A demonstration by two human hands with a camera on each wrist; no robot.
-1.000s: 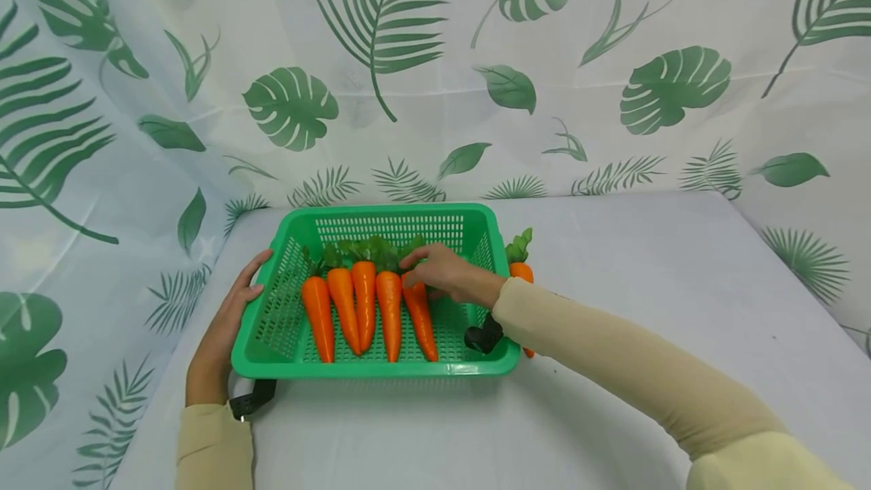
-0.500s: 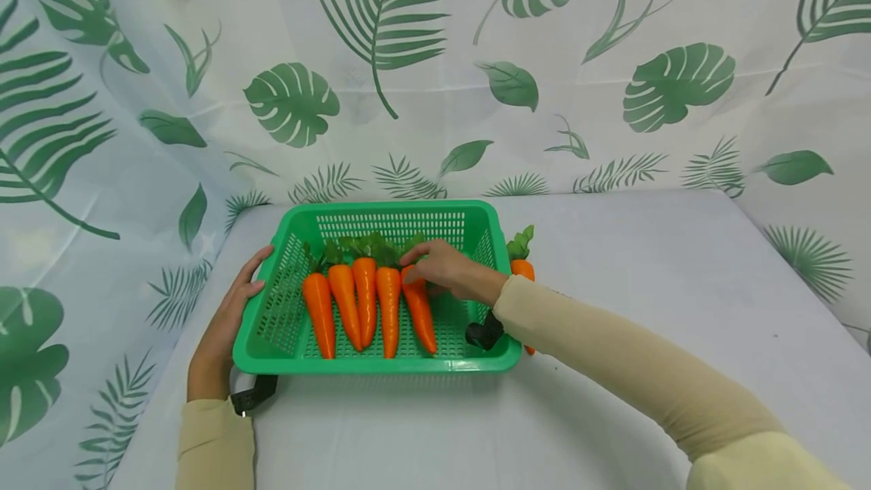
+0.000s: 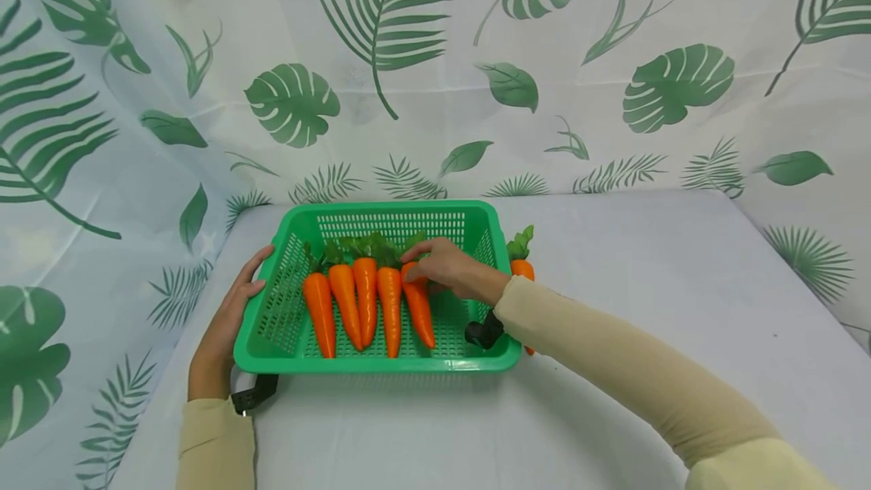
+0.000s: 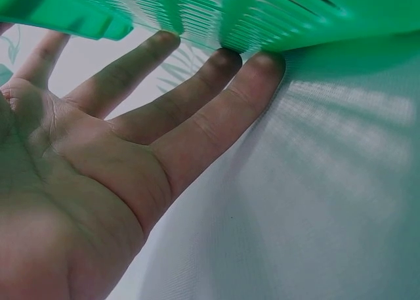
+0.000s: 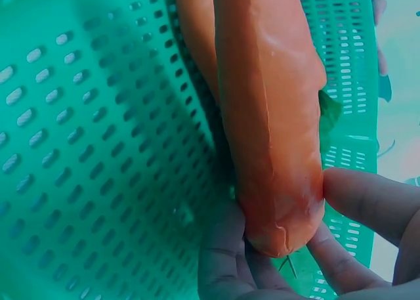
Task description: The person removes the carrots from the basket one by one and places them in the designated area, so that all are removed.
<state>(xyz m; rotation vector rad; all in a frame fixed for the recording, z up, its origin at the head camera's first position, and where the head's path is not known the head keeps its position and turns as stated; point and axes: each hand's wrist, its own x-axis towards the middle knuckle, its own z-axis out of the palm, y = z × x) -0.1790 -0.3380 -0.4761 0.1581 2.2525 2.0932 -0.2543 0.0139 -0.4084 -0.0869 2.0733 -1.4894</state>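
Observation:
A green perforated plastic basket (image 3: 381,365) holds several orange carrots in a row, leafy tops toward the back wall. Inside it, my right hand (image 3: 445,267) pinches the rightmost carrot (image 3: 420,316) by its thick top end. The right wrist view shows thumb and fingers on both sides of this carrot (image 5: 272,129), its tip pointing away from the hand. My left hand (image 3: 227,316) rests against the basket's left side. In the left wrist view its straight fingers (image 4: 216,126) touch the slotted wall from outside, low near the cloth.
Another carrot (image 3: 522,269) lies on the white-covered table (image 3: 646,271) just outside the basket's right side, partly hidden by the right forearm. A leaf-printed curtain (image 3: 435,119) stands behind and to the left. Black wrist cameras sit on both wrists.
Held in the right hand, the rightmost carrot has shifted slightly, its tip moving a little up and left in the head view. The left hand stays at the basket's side.

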